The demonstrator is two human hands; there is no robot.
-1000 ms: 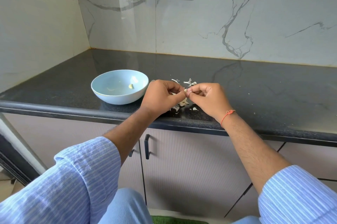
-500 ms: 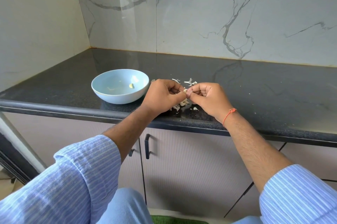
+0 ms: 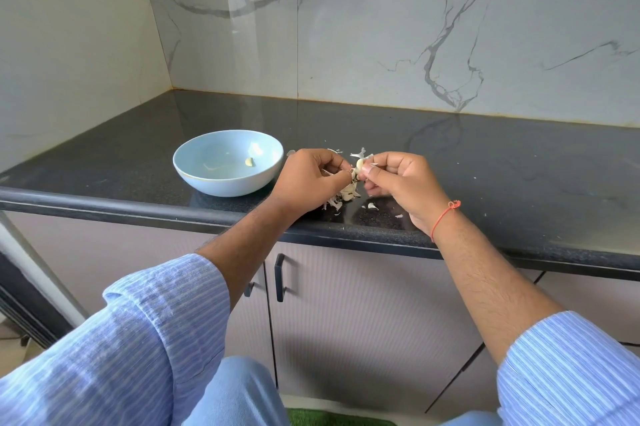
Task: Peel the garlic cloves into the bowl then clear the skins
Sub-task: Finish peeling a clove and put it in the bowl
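Both hands meet above the front edge of the dark table (image 3: 450,148). The right hand (image 3: 403,188) pinches a pale garlic clove (image 3: 360,164) between thumb and forefinger, its other fingers curled beneath. The left hand (image 3: 310,179) has its fingers curled, thumb and forefinger pinching a strip of skin (image 3: 354,173) just beside the clove. Directly under the hands lies a heap of torn skins (image 3: 343,195), with smaller flakes scattered on the table around and behind it. A light blue bowl (image 3: 194,169) stands on the table just left of the left hand; one peeled clove (image 3: 249,162) rests inside it. An orange thread (image 3: 445,216) circles the right wrist. Striped blue sleeves (image 3: 156,321) cover both forearms.
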